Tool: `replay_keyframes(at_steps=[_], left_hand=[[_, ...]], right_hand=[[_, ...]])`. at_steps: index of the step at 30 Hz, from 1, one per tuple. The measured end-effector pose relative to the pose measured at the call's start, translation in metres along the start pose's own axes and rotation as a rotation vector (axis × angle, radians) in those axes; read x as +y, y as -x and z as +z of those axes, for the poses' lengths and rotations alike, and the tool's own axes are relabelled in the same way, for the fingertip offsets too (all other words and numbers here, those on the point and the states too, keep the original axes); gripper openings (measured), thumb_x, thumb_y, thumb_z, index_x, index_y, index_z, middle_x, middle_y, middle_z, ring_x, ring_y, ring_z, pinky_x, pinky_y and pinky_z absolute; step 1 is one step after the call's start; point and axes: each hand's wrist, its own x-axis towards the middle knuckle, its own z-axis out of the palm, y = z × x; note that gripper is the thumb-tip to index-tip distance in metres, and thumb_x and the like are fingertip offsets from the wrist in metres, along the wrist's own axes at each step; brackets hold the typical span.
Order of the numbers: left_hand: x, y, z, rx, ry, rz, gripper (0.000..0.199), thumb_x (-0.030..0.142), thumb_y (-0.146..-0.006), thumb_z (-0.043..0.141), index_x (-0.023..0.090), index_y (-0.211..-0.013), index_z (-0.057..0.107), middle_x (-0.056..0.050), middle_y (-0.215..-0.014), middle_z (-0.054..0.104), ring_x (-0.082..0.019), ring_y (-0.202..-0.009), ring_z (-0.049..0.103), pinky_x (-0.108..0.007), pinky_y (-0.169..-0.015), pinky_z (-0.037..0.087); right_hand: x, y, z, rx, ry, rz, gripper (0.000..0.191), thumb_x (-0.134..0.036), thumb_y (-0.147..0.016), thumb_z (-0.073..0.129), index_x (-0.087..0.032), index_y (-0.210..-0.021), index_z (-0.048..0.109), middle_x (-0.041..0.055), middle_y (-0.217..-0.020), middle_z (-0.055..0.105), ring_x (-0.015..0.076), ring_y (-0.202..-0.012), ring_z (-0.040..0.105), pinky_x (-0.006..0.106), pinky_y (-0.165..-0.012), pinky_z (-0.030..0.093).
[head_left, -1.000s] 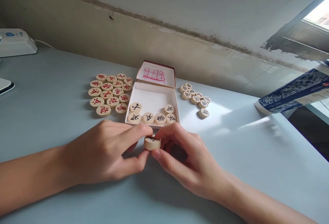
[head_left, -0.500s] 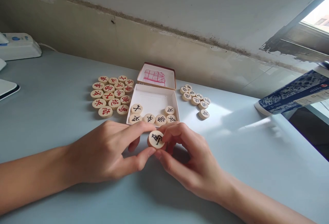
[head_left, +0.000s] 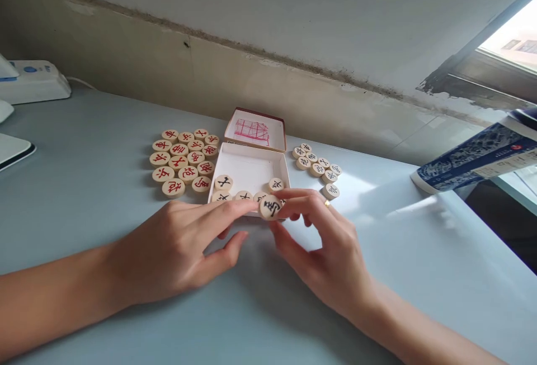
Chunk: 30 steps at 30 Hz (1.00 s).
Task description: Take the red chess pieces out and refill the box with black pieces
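Observation:
Between the thumb and fingers of my right hand (head_left: pixel 323 242) is a round xiangqi piece (head_left: pixel 269 207) with a black character, held in front of the box's near wall. My left hand (head_left: pixel 184 242) has its thumb and index finger apart, the index tip close to the left side of that piece. The open white box (head_left: pixel 251 162) lies just beyond both hands. Inside it, several black-marked pieces (head_left: pixel 224 182) stand along the near and side walls; my fingers and the held piece partly cover the near row.
Red-marked pieces (head_left: pixel 178 162) lie grouped left of the box, and a smaller group of black-marked pieces (head_left: pixel 318 169) to the right. The lid (head_left: pixel 255 130) leans open behind. A blue patterned cylinder (head_left: pixel 474 152) tilts at the right; white devices (head_left: pixel 31 81) stand far left.
My right hand has moved the black-marked piece up and right toward the box. My left thumb has come away from it, and my left fingers have opened.

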Motion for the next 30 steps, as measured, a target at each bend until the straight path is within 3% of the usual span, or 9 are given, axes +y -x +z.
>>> replay_keyframes(at_steps=[3,6,10,15,19,24,30], left_hand=[[0.001,-0.003,-0.001,-0.001,-0.105,0.076,0.017,0.007,-0.102,0.049,0.017,-0.103,0.063,-0.001,-0.084,0.069,-0.016,-0.071,0.064,-0.029,-0.067,0.050],[0.003,-0.005,-0.003,0.003,-0.224,0.128,0.020,0.005,-0.099,0.050,0.017,-0.097,0.066,-0.004,-0.086,0.067,-0.021,-0.081,0.062,-0.035,-0.075,0.049],[0.005,-0.004,-0.003,0.037,-0.307,0.121,0.019,0.006,-0.099,0.053,0.016,-0.109,0.066,-0.008,-0.103,0.068,-0.027,-0.105,0.064,-0.041,-0.088,0.049],[-0.004,0.000,0.005,-0.015,-0.378,-0.087,0.041,0.015,-0.102,0.052,0.007,-0.141,0.054,-0.022,-0.140,0.060,-0.039,-0.137,0.054,-0.054,-0.113,0.046],[-0.009,0.002,0.010,-0.046,-0.356,-0.150,0.045,0.020,-0.102,0.050,0.006,-0.145,0.052,-0.021,-0.138,0.063,-0.039,-0.132,0.058,-0.058,-0.112,0.048],[-0.007,0.001,0.010,-0.059,-0.373,-0.125,0.035,0.020,-0.101,0.049,0.013,-0.133,0.061,-0.016,-0.129,0.067,-0.037,-0.128,0.060,-0.058,-0.110,0.050],[-0.009,0.000,0.010,-0.082,-0.370,-0.105,0.036,0.020,-0.101,0.050,0.011,-0.133,0.064,-0.017,-0.128,0.067,-0.037,-0.129,0.058,-0.056,-0.111,0.049]], right_hand=[[0.013,-0.006,-0.001,0.057,0.117,0.043,0.013,-0.013,-0.097,0.062,-0.026,-0.094,0.058,0.0063,-0.110,0.078,0.0228,-0.101,0.073,0.040,-0.083,0.059],[0.025,-0.010,-0.001,0.090,0.192,0.018,0.011,-0.016,-0.100,0.062,-0.025,-0.094,0.060,0.0064,-0.114,0.078,0.0234,-0.102,0.072,0.042,-0.086,0.057],[0.031,-0.010,0.001,0.059,0.229,-0.040,0.013,-0.015,-0.102,0.058,-0.025,-0.096,0.064,0.0049,-0.104,0.079,0.0219,-0.091,0.070,0.039,-0.082,0.056],[0.027,-0.009,0.002,0.017,0.238,-0.033,0.015,-0.016,-0.104,0.056,-0.024,-0.099,0.068,0.0064,-0.100,0.077,0.0217,-0.089,0.068,0.037,-0.080,0.057],[0.024,-0.007,0.004,-0.020,0.256,-0.111,0.015,-0.020,-0.105,0.058,-0.022,-0.114,0.070,0.0114,-0.119,0.076,0.0258,-0.111,0.069,0.044,-0.094,0.060],[0.024,-0.005,0.002,-0.223,0.337,-0.228,0.048,-0.042,-0.109,0.055,-0.011,-0.145,0.060,0.0170,-0.150,0.063,0.0377,-0.147,0.051,0.059,-0.116,0.051],[0.026,-0.003,0.001,-0.382,0.382,-0.165,0.060,-0.051,-0.112,0.042,-0.011,-0.156,0.049,0.0117,-0.160,0.055,0.0405,-0.154,0.044,0.069,-0.122,0.042]])
